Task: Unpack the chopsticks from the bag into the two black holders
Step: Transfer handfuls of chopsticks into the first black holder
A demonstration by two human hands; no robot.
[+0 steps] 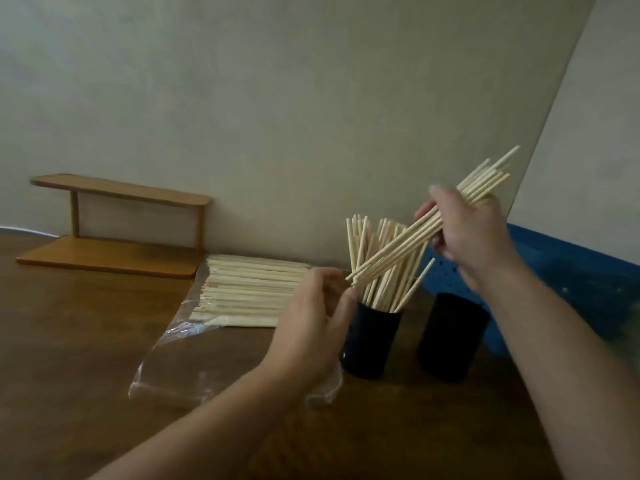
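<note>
My right hand grips a bundle of pale wooden chopsticks, tilted with its low end over the left black holder. That holder has many chopsticks standing in it. My left hand hovers beside the holder's left rim with fingers loosely curled, holding nothing; its fingertips are close to the bundle's low end. The right black holder stands next to it and no chopsticks show above its rim. A clear plastic bag lies to the left with a flat stack of chopsticks in it.
A small two-tier wooden shelf stands against the wall at the back left. A blue perforated basket sits behind the holders on the right. Everything rests on a brown wooden table.
</note>
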